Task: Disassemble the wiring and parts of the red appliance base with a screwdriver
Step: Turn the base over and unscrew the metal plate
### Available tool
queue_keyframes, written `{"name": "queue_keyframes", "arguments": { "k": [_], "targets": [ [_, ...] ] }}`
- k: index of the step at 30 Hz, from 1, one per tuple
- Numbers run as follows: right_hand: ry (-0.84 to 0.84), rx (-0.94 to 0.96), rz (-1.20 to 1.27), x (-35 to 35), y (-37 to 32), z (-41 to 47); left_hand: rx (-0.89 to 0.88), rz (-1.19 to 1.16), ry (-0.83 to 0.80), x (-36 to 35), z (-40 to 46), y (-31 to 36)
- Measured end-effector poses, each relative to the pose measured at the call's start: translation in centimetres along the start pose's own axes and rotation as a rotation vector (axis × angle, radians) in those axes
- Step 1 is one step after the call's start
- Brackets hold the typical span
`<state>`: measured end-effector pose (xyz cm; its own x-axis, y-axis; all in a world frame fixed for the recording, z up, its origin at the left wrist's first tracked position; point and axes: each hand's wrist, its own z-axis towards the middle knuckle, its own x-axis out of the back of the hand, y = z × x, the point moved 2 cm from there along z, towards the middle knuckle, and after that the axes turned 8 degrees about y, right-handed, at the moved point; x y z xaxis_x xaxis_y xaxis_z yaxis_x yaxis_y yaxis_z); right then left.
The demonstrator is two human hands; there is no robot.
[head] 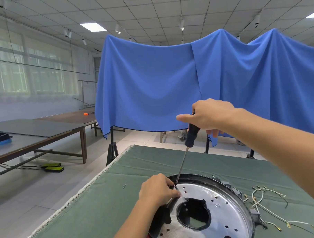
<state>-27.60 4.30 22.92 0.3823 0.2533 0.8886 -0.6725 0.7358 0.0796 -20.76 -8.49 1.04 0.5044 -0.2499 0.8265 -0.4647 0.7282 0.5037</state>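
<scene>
One green-clothed table [106, 202]; blue drapes [151, 83] behind.

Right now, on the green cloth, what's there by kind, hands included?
Hands: 2, left and right
Screwdriver: 1
Base: 1
Loose wire bundle: 1; single wires too tangled to count
Total: 5
</scene>
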Motion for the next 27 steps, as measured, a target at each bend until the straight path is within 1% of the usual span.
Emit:
{"name": "queue_keyframes", "arguments": {
  "k": [1,2,4,5,6,7,8,9,11,12,13,14,16,18,19,20,21,24,25,26,27],
  "targets": [
    [0.022,0.009,0.028,-0.2,-0.2,0.1,0.000,0.001,0.002,0.0,0.0,0.0],
    [-0.012,0.017,0.115,-0.3,-0.4,0.1,0.000,0.002,0.005,0.1,0.0,0.0],
    [-0.176,-0.007,0.362,0.1,-0.8,0.0,0.001,0.003,0.009,0.1,0.0,0.1],
    [-0.250,-0.013,0.456,0.4,-0.9,0.0,0.004,0.004,0.009,0.1,0.0,0.1],
    [-0.295,-0.009,0.500,0.7,-1.0,-0.1,0.006,0.006,0.007,0.1,0.1,0.1],
    [-0.300,-0.004,0.491,0.7,-1.1,-0.2,0.008,0.008,0.007,0.1,0.0,0.0],
    [-0.270,-0.002,0.448,0.6,-1.2,-0.3,0.009,0.008,0.007,0.1,0.0,0.0],
    [-0.207,-0.001,0.347,0.4,-1.2,-0.4,0.009,0.008,0.007,0.1,0.0,0.0],
    [-0.014,0.009,0.064,0.2,-1.1,-0.4,0.006,0.013,0.008,0.0,0.0,0.1],
    [0.065,0.019,-0.006,0.0,-1.1,-0.3,0.004,0.018,0.009,0.0,-0.1,0.1],
    [0.093,0.029,-0.006,-0.1,-1.1,-0.2,0.001,0.022,0.010,0.1,-0.1,0.2],
    [0.056,0.045,0.028,-0.2,-1.2,0.1,-0.003,0.024,0.012,0.1,-0.1,0.2],
    [-0.100,0.067,0.158,0.1,-1.2,0.3,-0.007,0.027,0.014,0.1,-0.1,0.1],
    [-0.266,0.053,0.342,0.4,-0.9,0.1,-0.009,0.025,0.013,0.1,-0.1,0.1],
    [-0.302,0.047,0.390,0.3,-0.7,0.1,-0.010,0.025,0.013,0.1,-0.1,0.2],
    [-0.296,0.031,0.386,0.2,-0.5,0.1,-0.010,0.025,0.015,0.1,-0.1,0.2],
    [-0.254,0.014,0.351,0.0,-0.4,-0.1,-0.010,0.025,0.017,0.1,-0.1,0.2],
    [-0.008,-0.007,0.123,-0.3,-0.1,-0.4,-0.007,0.025,0.012,0.1,-0.1,0.2],
    [0.043,0.007,0.100,-0.4,-0.1,-0.4,-0.006,0.024,0.013,0.1,-0.2,0.2],
    [0.036,0.025,0.141,-0.4,-0.2,-0.3,-0.004,0.023,0.015,0.1,-0.2,0.2],
    [-0.020,0.033,0.247,-0.5,-0.3,-0.2,-0.003,0.023,0.019,0.1,-0.2,0.2]
  ]
}}
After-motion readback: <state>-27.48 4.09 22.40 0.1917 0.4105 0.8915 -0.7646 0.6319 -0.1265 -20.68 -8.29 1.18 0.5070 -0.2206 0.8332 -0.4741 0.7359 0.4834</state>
